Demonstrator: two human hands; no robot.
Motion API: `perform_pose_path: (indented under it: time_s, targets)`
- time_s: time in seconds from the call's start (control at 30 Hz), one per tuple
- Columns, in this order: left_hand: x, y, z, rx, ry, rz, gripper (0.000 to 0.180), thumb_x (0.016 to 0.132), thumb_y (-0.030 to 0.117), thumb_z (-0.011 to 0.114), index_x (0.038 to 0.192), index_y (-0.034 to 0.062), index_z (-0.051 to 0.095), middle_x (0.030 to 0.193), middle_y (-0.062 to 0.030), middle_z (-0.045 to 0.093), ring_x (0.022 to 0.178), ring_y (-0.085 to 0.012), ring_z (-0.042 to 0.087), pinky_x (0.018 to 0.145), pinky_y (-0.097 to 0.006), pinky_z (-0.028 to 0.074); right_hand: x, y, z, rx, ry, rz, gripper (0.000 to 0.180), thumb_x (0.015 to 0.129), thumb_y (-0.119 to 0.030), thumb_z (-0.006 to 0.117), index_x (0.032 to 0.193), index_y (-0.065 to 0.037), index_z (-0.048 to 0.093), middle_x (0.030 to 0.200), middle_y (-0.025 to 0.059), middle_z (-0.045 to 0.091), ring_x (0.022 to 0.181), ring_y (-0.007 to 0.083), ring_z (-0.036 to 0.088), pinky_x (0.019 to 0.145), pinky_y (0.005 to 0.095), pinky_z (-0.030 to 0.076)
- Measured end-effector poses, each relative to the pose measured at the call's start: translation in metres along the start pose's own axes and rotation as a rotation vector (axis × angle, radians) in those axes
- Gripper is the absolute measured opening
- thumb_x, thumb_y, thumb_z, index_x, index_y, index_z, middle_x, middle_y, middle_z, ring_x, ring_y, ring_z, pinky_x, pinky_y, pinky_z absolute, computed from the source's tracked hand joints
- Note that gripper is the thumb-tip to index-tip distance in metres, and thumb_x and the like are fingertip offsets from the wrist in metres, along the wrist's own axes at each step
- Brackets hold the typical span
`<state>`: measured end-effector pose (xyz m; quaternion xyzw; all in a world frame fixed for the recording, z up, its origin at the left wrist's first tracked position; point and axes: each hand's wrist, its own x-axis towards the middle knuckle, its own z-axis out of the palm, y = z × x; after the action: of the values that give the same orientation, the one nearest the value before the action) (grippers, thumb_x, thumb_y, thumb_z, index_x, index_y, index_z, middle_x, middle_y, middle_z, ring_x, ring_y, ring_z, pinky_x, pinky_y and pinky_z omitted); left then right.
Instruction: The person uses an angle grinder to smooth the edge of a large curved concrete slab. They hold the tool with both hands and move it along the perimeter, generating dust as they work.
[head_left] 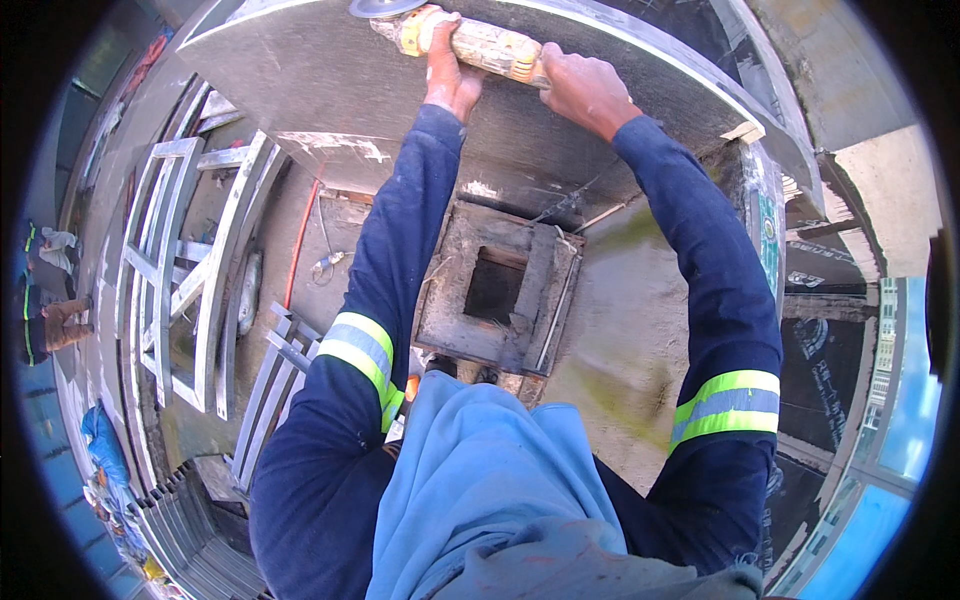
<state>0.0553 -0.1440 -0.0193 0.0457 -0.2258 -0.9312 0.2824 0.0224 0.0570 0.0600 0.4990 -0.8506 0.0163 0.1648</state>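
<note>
A dusty yellow handheld angle grinder (470,42) with a grey disc lies across the top edge of a large curved grey metal sheet (330,90). The left hand (450,80) has its fingers clamped on the grinder's front; the right hand (585,90) grips its rear body.

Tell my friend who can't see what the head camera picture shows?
Two hands, left and right, hold a yellow angle grinder against a big grey metal sheet. Below lie a square rusty box frame and silver metal frames on the ground.
</note>
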Motion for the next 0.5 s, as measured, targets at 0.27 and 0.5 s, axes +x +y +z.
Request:
perform_pose_path:
  time_s: [0.27, 0.5]
  targets:
    - [0.03, 0.068, -0.032, 0.036, 0.034, 0.009, 0.055, 0.083, 0.033, 0.076, 0.129, 0.0134, 0.053, 0.121, -0.0083, 0.061, 0.12, -0.0306, 0.058, 0.109, -0.054, 0.044, 0.06, -0.046, 0.019, 0.042, 0.072, -0.049, 0.03, 0.084, -0.017, 0.073, 0.103, 0.0, 0.057, 0.083, 0.0233, 0.074, 0.078, 0.0393, 0.075, 0.069, 0.048, 0.061]
    - [-0.001, 0.047, -0.001, 0.047, 0.06, 0.007, 0.047, 0.082, 0.028, 0.078, 0.123, 0.0218, 0.056, 0.116, -0.0038, 0.061, 0.112, -0.0262, 0.06, 0.103, -0.052, 0.047, 0.036, -0.03, 0.011, 0.03, 0.009, 0.015, 0.032, 0.084, -0.019, 0.074, 0.103, -0.001, 0.056, 0.087, 0.0236, 0.074, 0.083, 0.0396, 0.075, 0.072, 0.0483, 0.061]
